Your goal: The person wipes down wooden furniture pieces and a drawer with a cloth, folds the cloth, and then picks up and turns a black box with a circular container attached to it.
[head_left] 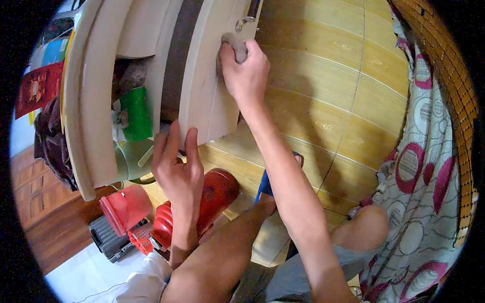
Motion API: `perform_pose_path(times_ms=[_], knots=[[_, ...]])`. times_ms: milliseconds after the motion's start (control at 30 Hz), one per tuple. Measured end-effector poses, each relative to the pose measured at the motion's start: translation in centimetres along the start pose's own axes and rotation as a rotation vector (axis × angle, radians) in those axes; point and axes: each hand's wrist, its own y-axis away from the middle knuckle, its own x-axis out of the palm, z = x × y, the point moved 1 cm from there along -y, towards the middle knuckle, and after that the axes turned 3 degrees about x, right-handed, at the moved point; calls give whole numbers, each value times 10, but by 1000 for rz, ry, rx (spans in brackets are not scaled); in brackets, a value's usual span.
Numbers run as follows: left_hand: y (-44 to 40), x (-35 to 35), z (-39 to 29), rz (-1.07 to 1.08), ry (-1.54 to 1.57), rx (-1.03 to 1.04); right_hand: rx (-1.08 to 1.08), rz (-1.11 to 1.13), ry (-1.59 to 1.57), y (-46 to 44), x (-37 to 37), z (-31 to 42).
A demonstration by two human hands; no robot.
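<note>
A pale cabinet door stands swung out from a white cabinet, with a metal handle near its far end. My right hand is wrapped round a grey-brown cloth and presses it against the door face below the handle. At the door's near edge is my left hand, its fingers apart and the fingertips touching the edge, with nothing held in it.
Beneath my left arm stands a red cylindrical container. A red tub and a dark grey case lie at the lower left. Green items show inside the cabinet. A patterned cloth hangs at the right beside the yellow tiled floor.
</note>
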Motion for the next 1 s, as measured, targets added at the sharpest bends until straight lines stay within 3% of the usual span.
perform_pose_path(times_ms=[67,133,200,267,400,500,633,700,733,800,867,933,1000], knots=[[-5,1,2,5,3,-27,-36,17,-17,23,0,-5],[-5,2,3,-25,-75,73,-80,62,-106,60,-10,3],[-4,2,8,-41,-98,84,-5,188,-296,75,-12,10],[-7,-2,9,-171,-197,219,-106,98,-227,48,3,10],[-9,7,14,-221,-105,123,-66,49,-308,25,17,20],[-10,12,12,-263,-26,57,-30,154,-155,53,2,21],[-7,12,16,-220,-58,76,-44,240,-263,102,-8,11],[-8,15,18,-251,-99,127,54,277,-351,108,-2,-3],[-7,14,15,-245,-94,130,58,270,-348,110,-2,-14],[-6,9,8,-184,-163,-28,-182,-39,42,107,-2,-38],[-4,9,15,-153,-147,-47,-62,-44,192,110,0,-72],[2,11,24,-32,9,-134,427,277,-372,109,4,-86],[-1,7,21,-16,16,-167,412,198,-357,116,14,-81]])
